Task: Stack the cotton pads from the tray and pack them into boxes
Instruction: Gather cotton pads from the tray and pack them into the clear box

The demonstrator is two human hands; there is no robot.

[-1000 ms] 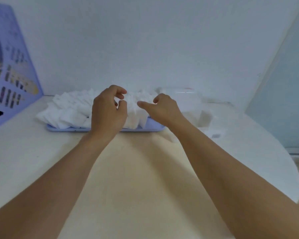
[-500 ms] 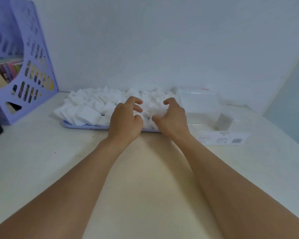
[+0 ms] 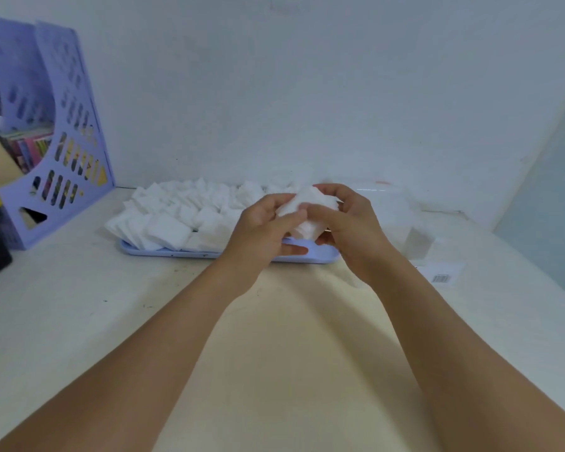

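while both hands' fingers (image 3: 292, 215) pinch a pad bundle (image 3: 307, 213), arms hide the tray (image 3: 163, 251).

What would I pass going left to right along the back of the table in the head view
purple file rack → loose cotton pads on the purple tray → left hand → bunch of pads held by both hands → right hand → clear box → barcode label

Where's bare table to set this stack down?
Bare table lies in front of the tray, between the rack and the box. The tray is crowded with pads; both hands hold the stack.
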